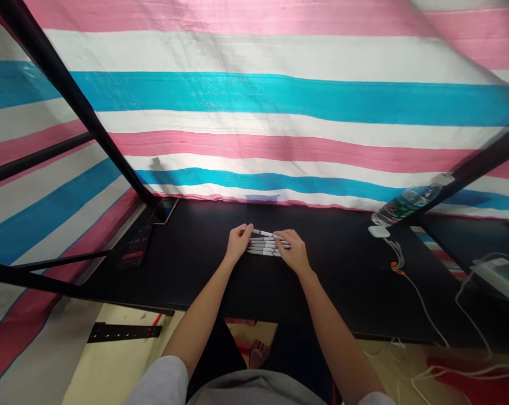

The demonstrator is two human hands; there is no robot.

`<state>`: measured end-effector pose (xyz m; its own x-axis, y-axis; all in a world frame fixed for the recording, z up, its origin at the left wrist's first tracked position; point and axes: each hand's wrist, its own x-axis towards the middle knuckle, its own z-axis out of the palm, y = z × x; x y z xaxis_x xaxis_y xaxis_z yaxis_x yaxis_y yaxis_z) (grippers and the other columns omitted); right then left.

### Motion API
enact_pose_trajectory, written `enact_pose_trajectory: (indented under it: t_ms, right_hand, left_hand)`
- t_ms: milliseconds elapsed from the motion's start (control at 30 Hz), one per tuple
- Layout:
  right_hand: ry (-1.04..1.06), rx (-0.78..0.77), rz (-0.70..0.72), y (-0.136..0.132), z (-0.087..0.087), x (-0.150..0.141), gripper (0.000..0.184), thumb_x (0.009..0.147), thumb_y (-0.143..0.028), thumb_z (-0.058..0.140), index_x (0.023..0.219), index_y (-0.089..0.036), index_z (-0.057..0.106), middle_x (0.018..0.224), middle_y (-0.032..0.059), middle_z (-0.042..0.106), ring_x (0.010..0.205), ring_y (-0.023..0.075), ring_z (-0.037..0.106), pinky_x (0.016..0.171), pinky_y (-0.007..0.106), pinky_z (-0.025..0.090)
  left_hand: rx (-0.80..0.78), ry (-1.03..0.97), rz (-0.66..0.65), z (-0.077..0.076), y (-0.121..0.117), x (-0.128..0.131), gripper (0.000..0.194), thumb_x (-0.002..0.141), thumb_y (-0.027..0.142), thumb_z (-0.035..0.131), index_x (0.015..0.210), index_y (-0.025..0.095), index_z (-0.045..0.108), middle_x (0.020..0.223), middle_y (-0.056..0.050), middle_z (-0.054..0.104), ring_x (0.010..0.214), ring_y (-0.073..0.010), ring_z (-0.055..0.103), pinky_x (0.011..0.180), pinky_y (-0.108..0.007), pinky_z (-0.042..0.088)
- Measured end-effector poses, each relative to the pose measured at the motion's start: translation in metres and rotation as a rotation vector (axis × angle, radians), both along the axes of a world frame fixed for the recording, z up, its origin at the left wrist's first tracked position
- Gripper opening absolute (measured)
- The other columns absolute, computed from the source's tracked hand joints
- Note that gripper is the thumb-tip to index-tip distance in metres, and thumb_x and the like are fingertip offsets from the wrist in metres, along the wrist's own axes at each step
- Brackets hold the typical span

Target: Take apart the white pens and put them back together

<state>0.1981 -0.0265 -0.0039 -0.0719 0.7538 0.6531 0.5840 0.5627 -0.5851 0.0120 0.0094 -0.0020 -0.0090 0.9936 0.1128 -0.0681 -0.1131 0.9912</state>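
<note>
Several white pens (264,246) lie side by side in a row on the black table (195,275), their tips pointing left. One more white pen (262,232) is at the far side of the row, slightly slanted. My left hand (238,242) pinches this pen near its left tip. At its other end, the fingers of my right hand (293,248) are closed on the pen and cover the right ends of several pens below. Whether those fingers also press on the lower pens is hidden.
Toward the back left lie a phone (164,211) and a dark device with a lit timer display (135,248). A plastic bottle (408,203) leans at the back right, near a white charger (379,231) with cables. Striped sheeting (258,129) hangs behind the table.
</note>
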Motion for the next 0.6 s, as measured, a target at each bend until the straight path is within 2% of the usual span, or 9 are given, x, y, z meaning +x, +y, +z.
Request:
enact_pose_trajectory:
  t_ms: [100, 167, 233, 300, 400, 500, 600]
  right_hand:
    - [-0.052, 0.013, 0.006, 0.0, -0.002, -0.002, 0.015, 0.089, -0.019, 0.049, 0.093, -0.021, 0.064, 0.09, 0.0068, 0.064, 0.088, 0.0204, 0.059, 0.082, 0.034, 0.05]
    - [-0.071, -0.021, 0.004, 0.0, -0.005, -0.004, 0.017, 0.088, -0.016, 0.046, 0.095, -0.02, 0.061, 0.087, 0.0058, 0.062, 0.083, 0.0194, 0.059, 0.078, 0.032, 0.05]
    - [-0.093, -0.049, 0.0, 0.0, -0.008, -0.006, 0.022, 0.088, -0.014, 0.044, 0.101, -0.02, 0.061, 0.087, 0.0057, 0.062, 0.081, 0.0189, 0.06, 0.075, 0.031, 0.05]
    - [-0.141, -0.054, 0.008, -0.001, -0.009, -0.009, 0.028, 0.09, -0.017, 0.044, 0.112, -0.021, 0.06, 0.092, 0.0071, 0.063, 0.085, 0.0203, 0.059, 0.078, 0.033, 0.049]
    - [-0.208, -0.032, 0.007, -0.001, -0.009, -0.011, 0.032, 0.093, -0.025, 0.046, 0.122, -0.022, 0.06, 0.092, 0.0081, 0.064, 0.086, 0.0222, 0.058, 0.082, 0.037, 0.049]
    - [-0.196, -0.014, -0.037, -0.001, -0.008, -0.011, 0.029, 0.095, -0.028, 0.044, 0.114, -0.023, 0.066, 0.084, 0.0068, 0.063, 0.08, 0.0211, 0.058, 0.079, 0.036, 0.049]
    - [-0.131, -0.008, -0.057, -0.002, -0.007, -0.009, 0.026, 0.095, -0.028, 0.045, 0.107, -0.024, 0.067, 0.089, 0.007, 0.064, 0.084, 0.0203, 0.06, 0.079, 0.034, 0.05]
  left_hand:
    - [0.038, 0.113, 0.01, 0.0, -0.002, 0.0, 0.054, 0.082, 0.056, 0.058, 0.049, 0.016, 0.046, 0.046, 0.004, 0.036, 0.045, -0.0061, 0.032, 0.046, -0.023, 0.025]
    - [0.046, 0.12, 0.003, 0.0, -0.002, 0.001, 0.05, 0.082, 0.056, 0.057, 0.053, 0.015, 0.055, 0.047, 0.003, 0.04, 0.046, -0.0071, 0.036, 0.046, -0.023, 0.027]
    - [0.023, 0.063, -0.05, 0.0, -0.002, 0.001, 0.044, 0.082, 0.055, 0.058, 0.068, 0.014, 0.066, 0.05, 0.003, 0.045, 0.046, -0.0079, 0.039, 0.045, -0.022, 0.029]
    - [-0.015, -0.025, -0.121, 0.0, -0.002, 0.002, 0.04, 0.082, 0.053, 0.06, 0.083, 0.014, 0.07, 0.053, 0.002, 0.049, 0.047, -0.0081, 0.041, 0.046, -0.022, 0.031]
    - [-0.041, -0.14, -0.187, 0.002, -0.003, 0.002, 0.037, 0.08, 0.049, 0.064, 0.085, 0.013, 0.07, 0.054, 0.002, 0.052, 0.049, -0.0082, 0.043, 0.049, -0.022, 0.035]
    - [-0.043, -0.182, -0.257, 0.005, -0.005, 0.002, 0.033, 0.076, 0.043, 0.07, 0.091, 0.014, 0.07, 0.06, 0.001, 0.056, 0.054, -0.0092, 0.048, 0.056, -0.024, 0.04]
    - [-0.046, -0.153, -0.3, 0.006, -0.007, 0.003, 0.034, 0.074, 0.039, 0.073, 0.096, 0.014, 0.07, 0.065, 0.0, 0.059, 0.058, -0.0101, 0.052, 0.061, -0.025, 0.043]
